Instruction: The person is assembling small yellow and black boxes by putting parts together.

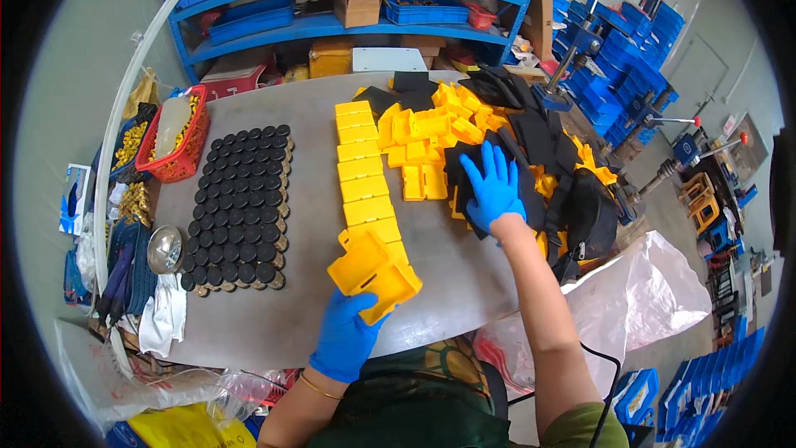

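Note:
My left hand (345,333), in a blue glove, grips an opened yellow plastic case (375,275) over the near part of the table. Just beyond it runs a row of closed yellow cases (362,168), lined up away from me. My right hand (495,186), also blue-gloved, lies with fingers spread on a flat black sheet (461,168). Around that hand is a heap of yellow cases (424,126), several of them open, mixed with black pieces. Whatever is under the right palm is hidden.
A block of small black-capped jars (240,207) stands on the left of the grey table (315,299). Beside it are a red basket (189,137) and a metal bowl (165,249). A black bag (590,220) and lever presses (572,58) are to the right; blue shelves (332,29) stand behind.

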`<state>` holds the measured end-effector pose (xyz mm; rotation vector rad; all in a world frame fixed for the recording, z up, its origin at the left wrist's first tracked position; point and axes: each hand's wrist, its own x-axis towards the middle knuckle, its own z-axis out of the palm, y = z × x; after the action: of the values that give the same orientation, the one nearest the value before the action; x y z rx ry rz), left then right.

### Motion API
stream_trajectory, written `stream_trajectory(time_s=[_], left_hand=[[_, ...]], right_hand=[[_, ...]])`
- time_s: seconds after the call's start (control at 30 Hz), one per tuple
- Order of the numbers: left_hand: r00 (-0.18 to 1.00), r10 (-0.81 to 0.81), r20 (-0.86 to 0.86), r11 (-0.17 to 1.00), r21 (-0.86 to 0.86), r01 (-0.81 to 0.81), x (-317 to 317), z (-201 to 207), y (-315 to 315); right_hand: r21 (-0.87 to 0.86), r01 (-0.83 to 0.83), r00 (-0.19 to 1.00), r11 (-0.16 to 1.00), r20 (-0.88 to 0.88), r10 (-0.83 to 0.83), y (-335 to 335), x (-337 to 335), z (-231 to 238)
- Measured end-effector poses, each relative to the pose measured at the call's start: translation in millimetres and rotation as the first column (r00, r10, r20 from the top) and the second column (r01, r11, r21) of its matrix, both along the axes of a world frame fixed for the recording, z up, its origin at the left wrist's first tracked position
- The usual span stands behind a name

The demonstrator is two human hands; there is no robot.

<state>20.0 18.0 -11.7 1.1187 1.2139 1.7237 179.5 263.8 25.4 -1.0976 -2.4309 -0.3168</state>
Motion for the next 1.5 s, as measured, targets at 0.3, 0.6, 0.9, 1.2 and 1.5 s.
stream_trajectory(time_s=[0.3,0.6,0.9,1.2,1.5], left_hand=[[0.673,-0.016,0.739,0.997,-0.039,0.067,-19,15,-12],[0.891,0.114,0.439,0.993,-0.067,-0.094,-1,30,-17],[0.816,0.320,0.481,0.947,-0.190,-0.259,-19,27,-23],[0.938,0.067,0.339,0.991,-0.133,-0.023,-30,19,-40],[0.973,0.166,0.162,0.985,-0.067,-0.157,-48,19,-59]], right_hand=[[-0.712,-0.563,0.738,0.420,-0.662,-0.133,-81,-7,55],[-0.212,-0.623,0.549,0.753,-0.804,0.228,-151,-79,12],[-0.449,-0.430,0.887,0.783,-0.372,0.274,-157,-74,27],[-0.618,-0.351,0.936,0.704,-0.231,0.265,-152,-82,50],[-0.637,-0.425,0.878,0.643,-0.117,0.464,-156,-111,49]])
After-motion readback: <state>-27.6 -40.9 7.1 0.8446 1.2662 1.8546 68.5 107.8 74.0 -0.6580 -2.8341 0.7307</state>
